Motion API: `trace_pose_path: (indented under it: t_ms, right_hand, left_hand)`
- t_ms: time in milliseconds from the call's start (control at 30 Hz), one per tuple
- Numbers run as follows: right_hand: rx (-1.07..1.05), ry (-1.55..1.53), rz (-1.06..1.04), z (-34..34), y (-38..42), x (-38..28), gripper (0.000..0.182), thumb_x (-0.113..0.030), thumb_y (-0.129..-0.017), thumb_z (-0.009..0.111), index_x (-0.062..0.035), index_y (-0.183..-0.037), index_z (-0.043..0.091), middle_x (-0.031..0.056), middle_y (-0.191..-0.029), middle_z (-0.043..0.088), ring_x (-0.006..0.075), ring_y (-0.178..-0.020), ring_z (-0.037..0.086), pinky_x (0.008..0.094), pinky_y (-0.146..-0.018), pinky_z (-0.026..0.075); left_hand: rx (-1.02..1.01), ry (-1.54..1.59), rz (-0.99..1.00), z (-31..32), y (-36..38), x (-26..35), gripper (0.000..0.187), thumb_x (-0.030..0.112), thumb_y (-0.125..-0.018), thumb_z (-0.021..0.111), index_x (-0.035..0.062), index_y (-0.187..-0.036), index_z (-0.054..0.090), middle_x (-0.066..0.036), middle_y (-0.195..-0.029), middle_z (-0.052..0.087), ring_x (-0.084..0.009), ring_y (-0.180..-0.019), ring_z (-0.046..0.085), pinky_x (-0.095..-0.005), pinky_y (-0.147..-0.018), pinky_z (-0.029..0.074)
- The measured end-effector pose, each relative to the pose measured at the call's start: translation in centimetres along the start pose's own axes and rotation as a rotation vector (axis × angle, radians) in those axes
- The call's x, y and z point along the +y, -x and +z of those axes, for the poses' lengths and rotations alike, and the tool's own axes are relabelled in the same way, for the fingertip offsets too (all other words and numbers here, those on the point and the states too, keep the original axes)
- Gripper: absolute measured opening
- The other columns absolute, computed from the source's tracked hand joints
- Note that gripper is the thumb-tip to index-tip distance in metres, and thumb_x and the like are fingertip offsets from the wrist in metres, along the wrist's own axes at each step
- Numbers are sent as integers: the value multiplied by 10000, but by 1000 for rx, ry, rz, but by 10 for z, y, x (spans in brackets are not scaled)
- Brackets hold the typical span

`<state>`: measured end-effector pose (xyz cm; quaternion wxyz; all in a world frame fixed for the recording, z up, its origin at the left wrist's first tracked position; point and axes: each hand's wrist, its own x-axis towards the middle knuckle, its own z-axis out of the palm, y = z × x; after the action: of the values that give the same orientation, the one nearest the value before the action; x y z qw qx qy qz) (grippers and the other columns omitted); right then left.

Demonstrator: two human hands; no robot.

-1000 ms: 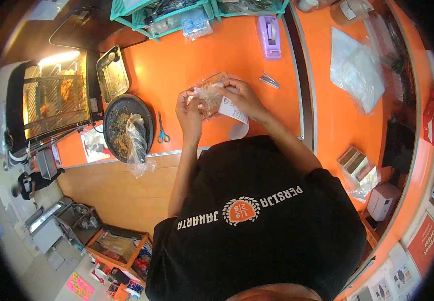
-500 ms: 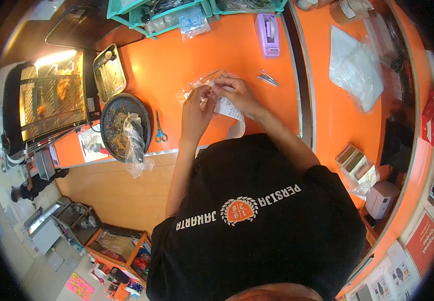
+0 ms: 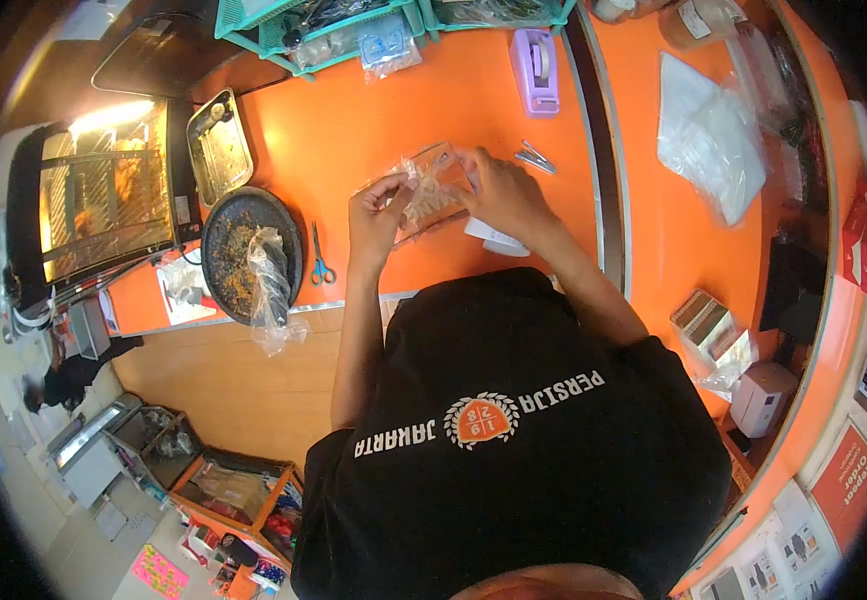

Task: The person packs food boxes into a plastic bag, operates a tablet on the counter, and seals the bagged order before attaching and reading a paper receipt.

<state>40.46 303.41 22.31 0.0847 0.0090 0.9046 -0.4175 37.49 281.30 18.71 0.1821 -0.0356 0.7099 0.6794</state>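
Observation:
A clear plastic bag [image 3: 428,197] is stretched between my two hands above the orange counter, with crumpled plastic and pale contents showing through it. My left hand [image 3: 377,212] pinches its left side between thumb and fingers. On the other side, my right hand [image 3: 506,200] has its fingers closed at the bag's right edge. Below the right hand a white printed paper slip [image 3: 493,238] sticks out, its upper part covered by the hand. Just right of my right hand lies a small silver metal tool [image 3: 534,157].
To the left are scissors [image 3: 320,255], a round dark pan [image 3: 215,250] with crumbs and a plastic-wrapped item, a metal tray [image 3: 220,145] and a lit glass cabinet [image 3: 103,190]. Teal baskets [image 3: 318,40] and a purple tape dispenser [image 3: 535,72] stand at the back. Plastic bags [image 3: 713,140] lie right.
My hands have moved apart, the right one to the right and the left one slightly left, spreading the bag open between them. The paper slip has shifted right with the right hand.

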Motion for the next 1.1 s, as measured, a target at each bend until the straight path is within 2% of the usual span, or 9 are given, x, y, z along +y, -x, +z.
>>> trace_pose_path:
  t_ms: [67,267,333,433,633,767,833,933,1100]
  right_hand:
    - [-175,68,194,-11,6,6,575,-380,-871,790,-5,-1255,584,201,-1081,702,397,-1023,700,523,-867,559]
    - [41,427,126,-8,19,68,777,-583,-745,845,35,-1160,620,252,-1047,715,410,-1020,713,523,-842,568]
    - [-449,424,363,-17,12,67,735,-582,-739,852,11,-1117,638,225,-1043,725,405,-1012,714,503,-839,570]
    - [-379,204,54,19,15,90,677,-575,-789,823,-22,-1135,645,189,-1045,735,401,-1008,715,488,-839,567]
    - [-28,-209,54,55,-7,130,634,-588,-884,729,-27,-1167,645,198,-1020,740,405,-961,718,501,-839,558]
    - [-16,-25,158,44,-11,129,608,-568,-887,735,-2,-1101,676,222,-983,737,400,-937,723,499,-827,560]
    - [-245,239,184,29,-8,121,578,-553,-896,728,12,-1015,706,230,-902,734,397,-888,731,494,-793,567]
    - [-278,134,328,8,-6,84,560,-543,-886,743,14,-942,722,213,-853,733,394,-846,732,492,-766,570]
    - [-67,-8,70,-11,-1,22,518,-511,-897,749,5,-930,719,199,-802,724,386,-768,727,480,-707,563]
  left_hand:
    - [-46,-97,-53,0,0,5,210,141,-968,729,-31,-1084,760,-61,-896,738,-91,-797,658,-242,-560,486]
    - [50,121,146,7,-2,2,172,128,-945,764,-5,-1052,786,-61,-903,751,-81,-709,644,-239,-532,478]
    - [45,128,103,8,1,8,172,121,-945,764,-3,-1061,787,-60,-905,750,-81,-738,650,-240,-553,490]
    - [-2,108,16,8,6,17,189,113,-949,760,-1,-1098,783,-58,-911,750,-79,-786,656,-248,-587,508]
    - [-47,146,49,10,10,23,275,100,-969,737,-2,-1224,738,-37,-909,743,-76,-795,647,-255,-600,508]
    - [-16,163,72,14,2,14,297,84,-980,717,-8,-1262,714,-35,-946,732,-83,-803,645,-263,-614,519]
    - [13,146,109,18,0,6,309,73,-982,707,1,-1283,705,-43,-978,739,-86,-830,649,-266,-614,524]
    - [83,88,194,26,0,-9,343,58,-979,702,-1,-1317,684,-47,-1012,737,-95,-847,659,-260,-611,532]
    - [172,9,130,22,0,-25,419,48,-979,698,-37,-1382,621,-65,-1065,736,-110,-881,683,-245,-627,552]
